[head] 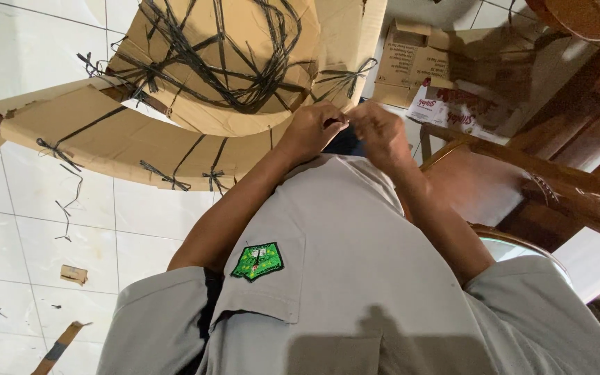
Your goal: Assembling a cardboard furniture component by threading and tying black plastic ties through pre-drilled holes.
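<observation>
Both hands meet at the lower edge of a curved cardboard structure (175, 132) laced with black ties (244, 83). The left hand (312, 130) and right hand (381, 132) have fingers pinched narrow on that edge; what they pinch is hidden. The cardboard's long axis runs left to right above the white tiled floor (36, 229), beside a wooden chair (557, 187)

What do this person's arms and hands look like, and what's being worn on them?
Both hands, the left hand and the right hand, are bare: no gloves, rings or watch show. The forearms are bare too. Short light grey shirt sleeves end near the elbows. A green badge sits on the shirt.
</observation>
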